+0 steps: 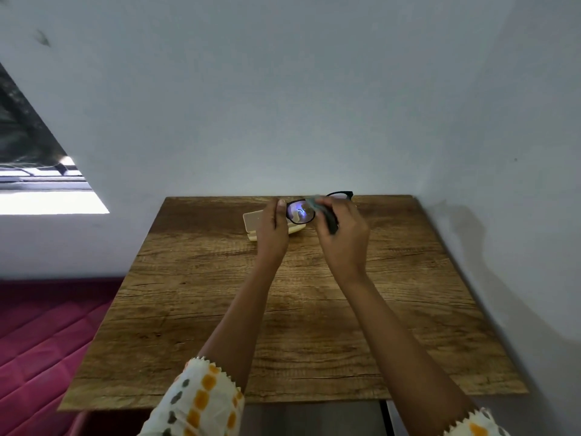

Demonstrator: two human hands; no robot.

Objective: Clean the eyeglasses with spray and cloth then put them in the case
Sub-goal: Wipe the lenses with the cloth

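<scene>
Head view: left hand (273, 228) pinches the glasses (301, 210) above the desk (283, 309); right hand (341, 234) clamps the cloth (312, 201) on a lens. Wiping underway, I judge; the open case (254, 220) waits empty.

Eyeglasses (301, 212): black full-rim frame, clear lenses with a bluish reflection; held upright above the far part of the desk (283, 309), one end gripped by the left hand (273, 229), the other lens partly hidden.

Cloth (312, 201): small, grey-green, pressed against the frame by the right hand (341, 237).

Case (251, 220): cream-coloured, hard, lying open on the desk, just behind the left hand, partly covered.

Spray: not seen.
</scene>
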